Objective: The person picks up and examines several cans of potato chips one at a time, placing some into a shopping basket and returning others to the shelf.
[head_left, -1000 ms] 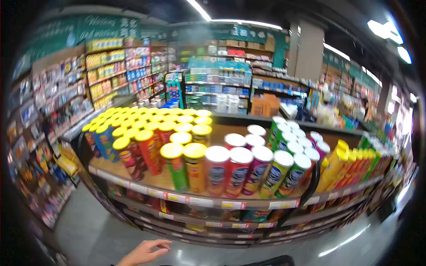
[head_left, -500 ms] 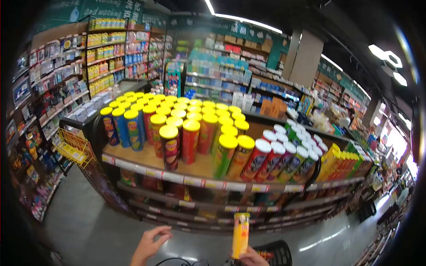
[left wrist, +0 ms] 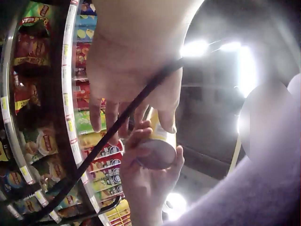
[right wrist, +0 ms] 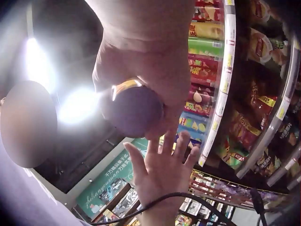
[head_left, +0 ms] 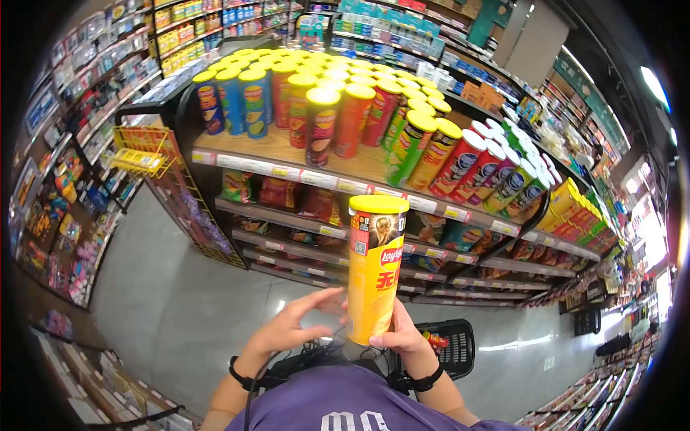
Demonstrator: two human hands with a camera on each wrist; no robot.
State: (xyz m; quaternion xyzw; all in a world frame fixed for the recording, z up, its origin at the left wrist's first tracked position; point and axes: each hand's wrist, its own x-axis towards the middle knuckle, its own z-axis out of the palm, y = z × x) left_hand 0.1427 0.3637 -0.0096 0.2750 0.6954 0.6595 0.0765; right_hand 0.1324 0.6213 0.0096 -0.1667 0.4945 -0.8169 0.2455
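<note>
A yellow Lay's chip canister (head_left: 374,276) with a yellow lid stands upright in front of the chest in the head view. My right hand (head_left: 404,334) grips it near the bottom. Close on the canister's left, my left hand (head_left: 291,327) has its fingers extended and holds nothing. From below, the left wrist view shows the canister's round base (left wrist: 159,154) between the right fingers and thumb. The left fingers (right wrist: 178,146) are spread beside it in the right wrist view.
Ahead runs a shelf (head_left: 345,161) of chip canisters with yellow lids (head_left: 323,97) and white lids (head_left: 471,136). Bagged snacks (head_left: 320,205) fill the tiers underneath. A black basket (head_left: 460,348) is at lower right; a yellow wire rack (head_left: 147,161) hangs at the shelf's left end.
The head view has tilted downward. The canister, out of view at first and then low at the right, is now larger, higher and nearer the middle. My left hand has come closer to it.
</note>
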